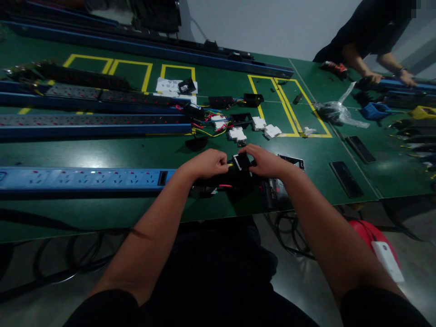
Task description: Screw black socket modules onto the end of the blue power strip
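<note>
My right hand (264, 160) is closed on a small square black part (242, 161) with a pale edge, its thumb and fingers at the part's right side. Just left of it my left hand (208, 163) is closed, its fingertips pinching what looks like a short yellow wire (230, 165); the wire's ends are hidden. A long blue power strip (102, 179) with a row of sockets lies to the left, its right end behind my left forearm. A red wire (225, 185) shows in the shadow below my hands.
More strips (102, 120) with loose coloured wires lie beyond, near white connector blocks (237, 134). A dark tool-like object (275, 193) sits beside my right wrist. Two phones (345, 179) rest farther right. A co-worker's hands (373, 78) touch another strip at the far right.
</note>
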A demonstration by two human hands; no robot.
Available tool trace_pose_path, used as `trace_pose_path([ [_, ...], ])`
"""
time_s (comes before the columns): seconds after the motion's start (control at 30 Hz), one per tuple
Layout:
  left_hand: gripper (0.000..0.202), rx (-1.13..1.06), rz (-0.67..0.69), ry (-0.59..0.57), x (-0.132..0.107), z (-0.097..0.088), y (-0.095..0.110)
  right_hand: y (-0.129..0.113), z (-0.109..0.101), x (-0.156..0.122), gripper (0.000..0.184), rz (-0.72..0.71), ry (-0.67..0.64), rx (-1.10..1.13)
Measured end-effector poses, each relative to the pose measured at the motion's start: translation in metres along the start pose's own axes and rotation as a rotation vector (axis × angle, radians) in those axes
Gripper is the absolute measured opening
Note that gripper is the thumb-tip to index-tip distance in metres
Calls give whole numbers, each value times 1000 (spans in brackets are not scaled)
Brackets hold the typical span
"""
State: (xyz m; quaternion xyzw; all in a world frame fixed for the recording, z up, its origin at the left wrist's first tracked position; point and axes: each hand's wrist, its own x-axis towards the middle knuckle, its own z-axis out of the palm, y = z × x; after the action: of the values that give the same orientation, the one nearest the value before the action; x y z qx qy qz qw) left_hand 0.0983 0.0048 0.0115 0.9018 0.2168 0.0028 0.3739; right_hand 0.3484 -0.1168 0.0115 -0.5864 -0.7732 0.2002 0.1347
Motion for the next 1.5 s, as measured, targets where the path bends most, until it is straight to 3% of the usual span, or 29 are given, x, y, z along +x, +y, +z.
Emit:
trace_pose_path([
  [0.2,24,-63,0,-20,-4,7,-4,-8,1,-4,62,12,21,-33],
  [0.43,25,78,115,-17,-6,7,-5,-17,3,-12,61,17,52,-22],
  [0.8,27,161,92,-13,0,20,-12,-22,15,-22,59,45,107,13],
  [1.0,18,276,95,97,-8,22,-5,-27,18,-23,60,100,135,37],
  [1.13,9,348,190,173,-11,23,-2,-30,21,-27,60,104,151,10],
  [1.27,11,482,267,136,-9,23,2,-33,27,-29,59,117,160,-24],
  [1.5,12,558,245,69,-5,21,6,-34,33,-30,66,131,144,-43],
])
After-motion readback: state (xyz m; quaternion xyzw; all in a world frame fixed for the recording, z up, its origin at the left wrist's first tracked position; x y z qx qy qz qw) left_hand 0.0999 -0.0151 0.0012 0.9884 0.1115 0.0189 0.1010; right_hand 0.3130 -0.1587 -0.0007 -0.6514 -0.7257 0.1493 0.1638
